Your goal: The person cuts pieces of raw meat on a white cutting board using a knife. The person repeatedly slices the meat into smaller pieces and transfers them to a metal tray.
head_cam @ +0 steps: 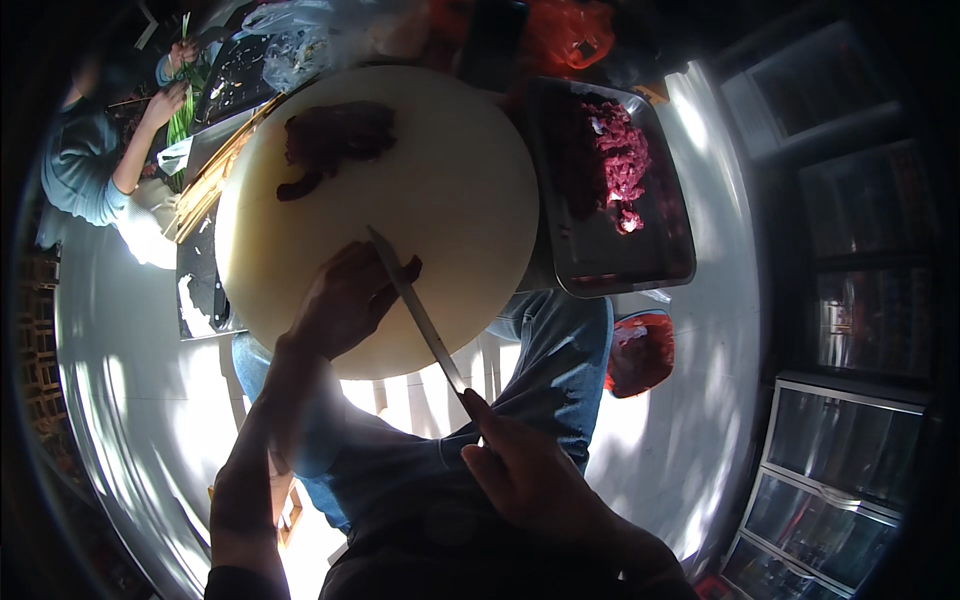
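Observation:
A long, narrow-bladed knife [420,319] slants from lower right to upper left, its handle in my right hand [517,465]. Its tip lies over a round, pale cutting board [457,180]. Over the board's near side, my left hand [341,300] is bent, with its fingers beside the blade. Something small and dark reddish [412,266] shows past the blade; I cannot tell whether it is a fingertip or a bit of meat. On the far left part of the board lies a dark red piece of raw meat [341,131], apart from both hands.
Right of the board stands a metal tray [622,274] with cut red meat [622,157]. Thin wooden skewers [217,180] lie along the board's left. At upper left, another person's hands [169,105] hold green stalks [180,124]. A red container [641,352] sits below the tray; drawers [832,480] stand right.

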### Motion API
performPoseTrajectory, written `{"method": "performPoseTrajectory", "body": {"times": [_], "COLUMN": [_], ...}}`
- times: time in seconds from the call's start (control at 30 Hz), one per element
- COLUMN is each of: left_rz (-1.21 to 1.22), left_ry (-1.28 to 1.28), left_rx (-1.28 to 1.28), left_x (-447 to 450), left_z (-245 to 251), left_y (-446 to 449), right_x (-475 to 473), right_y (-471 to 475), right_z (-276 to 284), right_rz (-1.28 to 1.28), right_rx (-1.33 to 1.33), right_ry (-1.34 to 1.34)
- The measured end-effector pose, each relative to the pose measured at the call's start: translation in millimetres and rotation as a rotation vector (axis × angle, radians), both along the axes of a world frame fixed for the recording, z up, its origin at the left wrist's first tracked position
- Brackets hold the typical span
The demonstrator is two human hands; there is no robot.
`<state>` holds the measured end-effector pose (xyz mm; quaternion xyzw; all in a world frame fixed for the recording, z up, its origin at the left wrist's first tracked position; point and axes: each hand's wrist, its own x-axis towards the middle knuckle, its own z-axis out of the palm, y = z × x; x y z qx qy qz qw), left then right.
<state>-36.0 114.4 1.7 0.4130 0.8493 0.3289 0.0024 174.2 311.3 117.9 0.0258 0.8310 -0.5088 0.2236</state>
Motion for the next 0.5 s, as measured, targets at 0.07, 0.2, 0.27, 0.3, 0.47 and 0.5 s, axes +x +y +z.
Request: {"method": "performPoseTrajectory", "body": {"times": [0.07,0.2,0.27,0.3,0.47,0.5], "left_rz": [-0.003,-0.032,-0.022,-0.027,0.033,0.077], "left_ry": [0.012,0.026,0.043,0.057,-0.063,-0.045], "left_rx": [0.011,-0.023,-0.031,0.000,0.075,0.046], "left_x": [0,0,0,0,7,9], "left_z": [4,4,4,4,8,3], "left_y": [-1,-3,-5,0,8,-2], "right_x": [-1,9,11,9,-37,-47], "right_y": [0,5,3,0,-13,-18], "right_z": [9,4,3,5,-35,-49], "right_rz": [-0.038,-0.017,-0.036,-0.046,-0.057,-0.050], "right_rx": [-0.032,-0.063,-0.106,-0.089,-0.017,-0.033], "right_ry": [-0.036,0.013,-0.009,-0.013,0.259,0.324]}}
